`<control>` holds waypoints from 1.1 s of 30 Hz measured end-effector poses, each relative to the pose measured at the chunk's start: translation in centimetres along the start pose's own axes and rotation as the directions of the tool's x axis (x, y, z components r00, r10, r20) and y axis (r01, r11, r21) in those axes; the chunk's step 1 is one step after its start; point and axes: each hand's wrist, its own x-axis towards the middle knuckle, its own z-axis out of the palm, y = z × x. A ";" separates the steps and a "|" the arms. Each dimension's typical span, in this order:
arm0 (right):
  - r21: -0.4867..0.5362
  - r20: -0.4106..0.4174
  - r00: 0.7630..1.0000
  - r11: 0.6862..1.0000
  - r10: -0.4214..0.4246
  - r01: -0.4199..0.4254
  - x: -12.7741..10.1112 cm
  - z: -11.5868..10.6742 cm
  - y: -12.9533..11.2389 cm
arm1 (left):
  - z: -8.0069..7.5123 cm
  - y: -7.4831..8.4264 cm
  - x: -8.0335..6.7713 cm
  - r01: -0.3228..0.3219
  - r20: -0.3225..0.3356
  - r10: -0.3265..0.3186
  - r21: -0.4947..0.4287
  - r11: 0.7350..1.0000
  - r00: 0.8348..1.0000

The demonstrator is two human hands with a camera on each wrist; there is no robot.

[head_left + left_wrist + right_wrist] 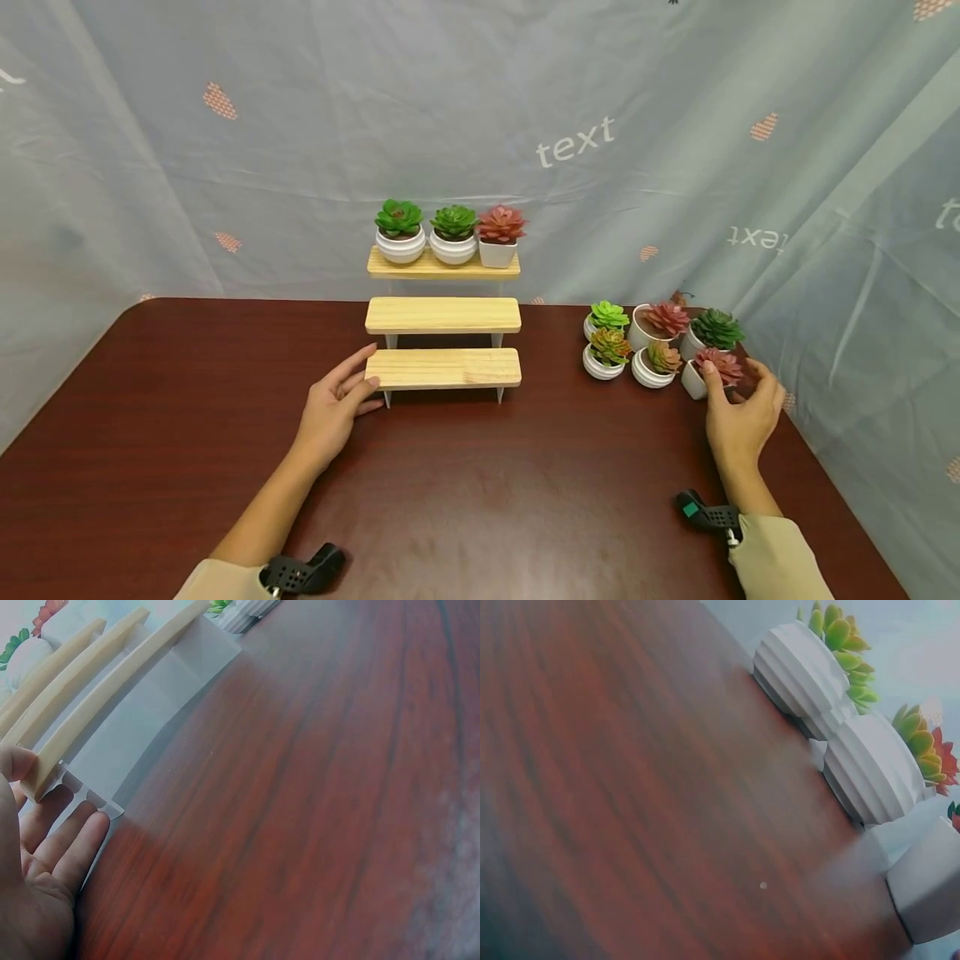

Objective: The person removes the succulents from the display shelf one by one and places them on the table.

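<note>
**Left hand steadies the stand, right hand at the nearest pot: where I see trouble**

Starting at the left, my left hand (335,406) lies flat on the dark red-brown wooden bench (150,433), fingers straight and loosely spread, fingertips touching the left end of the lowest step of the three-step pale pine stand (443,367). It grips nothing. I judge that a push from here could slide the stand sideways on its thin white legs, and the three potted succulents on the top step (450,233) stand close enough together to knock one another and topple.

Moving right, six more small succulents in white pots (660,342) sit bunched near the bench's right edge. My right hand (738,408) is at the closest of them, the dusty-pink succulent in a white pot (712,372), with thumb and fingers curved round it, one on either side. Lifting it carelessly could catch the ribbed pot just beside it, or the dark green one behind. The cluster is near the edge, so a nudged pot might go off the bench.

What I cannot make out: how firm the right hand's hold is, since its fingers hide the pot's far side. The right wrist view shows only ribbed pots and a plain white corner, no fingers. The left wrist view cuts off the stand's upper steps and blurs everything beyond.
</note>
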 end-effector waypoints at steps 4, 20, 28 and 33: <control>0.040 -0.042 0.997 0.997 -0.067 0.069 0.4 0.0 -0.7 | 0.0 -0.2 0.0 0.003 -0.005 -0.003 -0.004 1.000 1.000; 0.144 0.072 0.910 0.907 -0.409 0.396 0.0 -0.6 -11.8 | 0.4 -0.6 0.3 0.006 0.016 -0.006 0.001 1.000 1.000; 0.273 0.114 0.807 0.799 -0.579 0.535 0.3 1.8 -18.8 | -0.1 -0.5 0.2 0.009 0.009 -0.010 0.006 1.000 1.000; 0.298 0.154 0.750 0.754 -0.643 0.585 0.4 3.5 -22.1 | -0.3 -0.4 0.1 0.009 0.005 -0.009 0.002 1.000 1.000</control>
